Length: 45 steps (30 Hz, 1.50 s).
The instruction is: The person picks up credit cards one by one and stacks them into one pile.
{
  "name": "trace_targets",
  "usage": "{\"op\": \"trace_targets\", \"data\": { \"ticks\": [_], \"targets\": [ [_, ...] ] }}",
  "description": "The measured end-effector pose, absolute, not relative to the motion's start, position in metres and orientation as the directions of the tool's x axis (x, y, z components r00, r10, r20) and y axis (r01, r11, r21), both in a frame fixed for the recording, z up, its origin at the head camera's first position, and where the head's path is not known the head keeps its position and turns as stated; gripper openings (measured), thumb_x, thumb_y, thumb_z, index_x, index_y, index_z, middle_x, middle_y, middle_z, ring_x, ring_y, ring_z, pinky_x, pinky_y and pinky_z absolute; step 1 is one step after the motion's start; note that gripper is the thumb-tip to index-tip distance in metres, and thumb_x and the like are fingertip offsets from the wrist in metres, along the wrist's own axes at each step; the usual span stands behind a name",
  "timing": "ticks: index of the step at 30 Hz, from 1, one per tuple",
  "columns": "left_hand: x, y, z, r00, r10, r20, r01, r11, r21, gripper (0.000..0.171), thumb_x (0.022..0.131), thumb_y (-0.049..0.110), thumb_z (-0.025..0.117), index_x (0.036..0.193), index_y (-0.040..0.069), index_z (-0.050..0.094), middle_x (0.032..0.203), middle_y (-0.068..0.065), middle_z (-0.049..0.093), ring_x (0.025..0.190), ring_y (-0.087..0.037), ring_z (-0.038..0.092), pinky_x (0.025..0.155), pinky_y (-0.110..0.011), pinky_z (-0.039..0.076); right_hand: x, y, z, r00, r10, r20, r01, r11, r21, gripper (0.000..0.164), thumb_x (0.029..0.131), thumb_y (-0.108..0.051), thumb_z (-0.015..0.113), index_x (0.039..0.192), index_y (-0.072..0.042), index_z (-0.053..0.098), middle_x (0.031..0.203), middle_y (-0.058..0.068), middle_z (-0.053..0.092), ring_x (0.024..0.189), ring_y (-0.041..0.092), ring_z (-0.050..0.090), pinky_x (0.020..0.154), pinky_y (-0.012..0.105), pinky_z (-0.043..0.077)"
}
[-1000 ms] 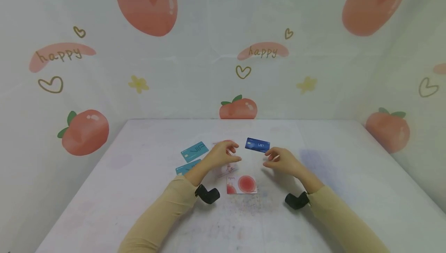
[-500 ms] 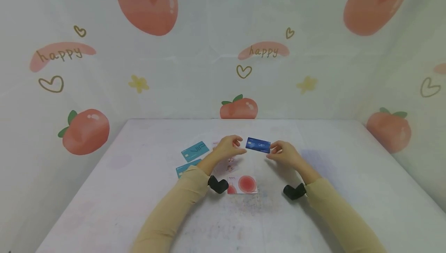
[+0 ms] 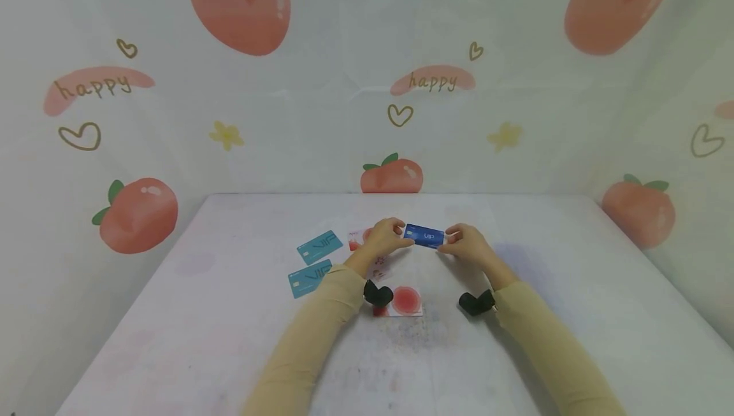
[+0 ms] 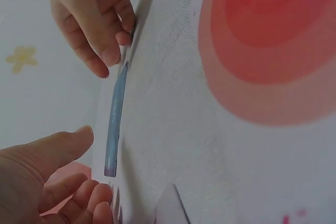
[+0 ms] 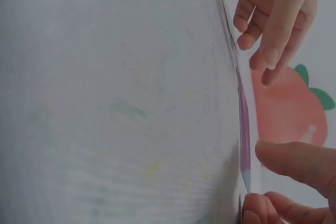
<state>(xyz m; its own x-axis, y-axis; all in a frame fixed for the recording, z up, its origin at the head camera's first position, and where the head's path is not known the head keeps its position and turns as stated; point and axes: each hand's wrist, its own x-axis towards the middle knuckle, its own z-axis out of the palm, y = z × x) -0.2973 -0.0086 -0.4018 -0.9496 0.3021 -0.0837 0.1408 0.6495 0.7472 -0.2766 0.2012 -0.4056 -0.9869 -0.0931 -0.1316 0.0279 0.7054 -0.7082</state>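
A dark blue VIP card (image 3: 424,236) lies on the table between the two hands. My left hand (image 3: 388,237) is at its left end, thumb and fingers spread apart. At the right end is my right hand (image 3: 467,244), its fingertips by the card's edge. In the left wrist view the card (image 4: 116,124) appears edge-on, with a gap between my left thumb and fingers. The right wrist view shows the card (image 5: 244,129) thin against the table, near my right fingertips; whether they touch it is hard to tell.
Two teal VIP cards (image 3: 319,247) lie to the left, the nearer one partly under the left sleeve. A white card with red circles (image 3: 406,301) lies closer to me. Another red-and-white card (image 3: 357,237) is partly hidden behind my left hand. A printed curtain (image 3: 309,116) stands behind the table.
My left hand has moved right and away from me to the blue card's left end. My right hand has shifted slightly further away along the card's right end. The card has hardly moved.
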Motion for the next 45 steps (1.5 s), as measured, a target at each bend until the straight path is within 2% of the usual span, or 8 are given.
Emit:
{"op": "trace_targets", "data": {
  "ticks": [6,19,30,45],
  "targets": [
    [-0.302,-0.003,-0.406,-0.963,0.255,-0.088,0.107,0.659,0.744,0.050,0.081,0.022,0.071,0.124,0.002,0.055,0.113,-0.015,0.061,0.099,-0.023,0.054,0.092,-0.035,0.046,-0.280,0.199,-0.406,-0.986,-0.091,-0.136,0.033,0.703,-0.711,0.053,0.078,-0.018,0.072,0.118,0.010,0.051,0.094,0.017,0.057,0.078,0.019,0.053,0.064,0.022,0.045],
    [-0.299,0.003,-0.407,-0.966,0.241,-0.096,0.070,0.599,0.797,0.050,0.083,0.018,0.069,0.127,0.002,0.053,0.121,-0.017,0.060,0.113,-0.027,0.056,0.097,-0.037,0.045,-0.286,0.197,-0.406,-0.982,-0.081,-0.168,0.059,0.723,-0.688,0.056,0.077,-0.018,0.073,0.120,0.009,0.049,0.094,0.015,0.056,0.080,0.020,0.052,0.066,0.023,0.043],
    [-0.296,0.004,-0.405,-0.966,0.230,-0.122,0.029,0.562,0.827,0.050,0.084,0.019,0.069,0.128,0.003,0.052,0.123,-0.016,0.058,0.112,-0.027,0.055,0.096,-0.037,0.047,-0.288,0.197,-0.407,-0.980,-0.080,-0.180,0.068,0.717,-0.694,0.054,0.077,-0.015,0.073,0.119,0.010,0.050,0.090,0.013,0.054,0.078,0.019,0.051,0.063,0.022,0.043],
    [-0.299,0.005,-0.409,-0.967,0.223,-0.127,0.020,0.561,0.828,0.050,0.084,0.019,0.069,0.128,0.003,0.052,0.124,-0.017,0.057,0.111,-0.027,0.055,0.096,-0.037,0.047,-0.289,0.193,-0.406,-0.975,-0.049,-0.215,0.118,0.711,-0.694,0.052,0.078,-0.013,0.072,0.119,0.008,0.048,0.104,0.021,0.055,0.087,0.025,0.053,0.070,0.026,0.047]
  ]
}}
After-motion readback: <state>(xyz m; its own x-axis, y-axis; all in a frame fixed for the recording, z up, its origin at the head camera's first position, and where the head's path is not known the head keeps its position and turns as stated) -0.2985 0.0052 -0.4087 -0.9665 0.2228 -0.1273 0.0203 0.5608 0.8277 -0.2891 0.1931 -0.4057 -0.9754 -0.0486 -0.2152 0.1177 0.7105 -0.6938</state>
